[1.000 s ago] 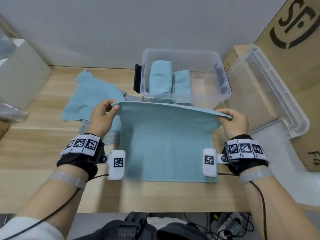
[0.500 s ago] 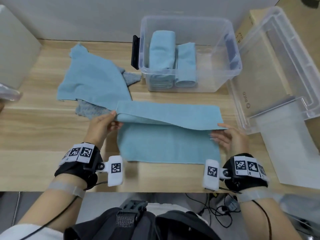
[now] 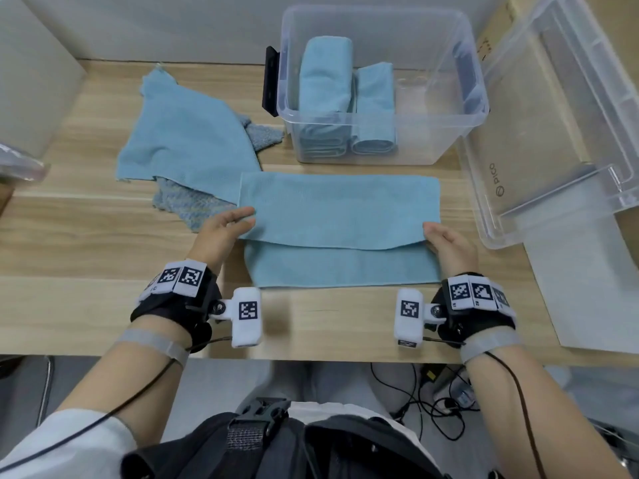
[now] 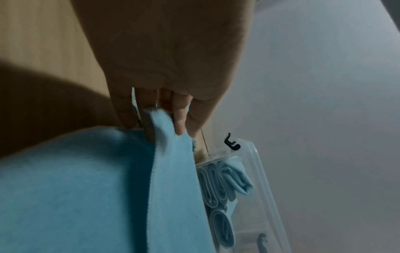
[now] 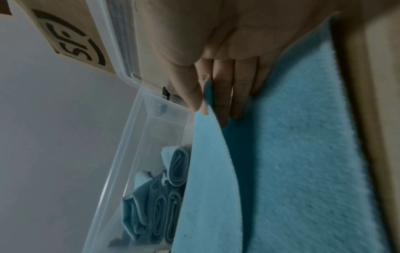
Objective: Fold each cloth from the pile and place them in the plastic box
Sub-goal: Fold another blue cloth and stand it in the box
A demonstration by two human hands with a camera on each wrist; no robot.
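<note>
Now the cloth (image 3: 340, 216) lies on the table (image 3: 69, 305) at six o'clock of the plastic box (image 3: 449, 143), its far edge brought down toward the near hem since a moment ago; left hand (image 3: 221, 233) and right hand (image 3: 449, 243) each pinch a corner, first fold nearly done

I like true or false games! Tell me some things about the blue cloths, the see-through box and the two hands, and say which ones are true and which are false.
1. Both hands hold the same blue cloth. True: the left hand pinches one end, the right hand the other.
2. The plastic box is empty. False: folded blue cloths sit inside it.
3. The cloth being folded lies on the wooden table. True.
4. No cloths are left in the pile. False: unfolded cloths still lie left of the box.
5. The box has its lid on. False: its top is open.
</note>
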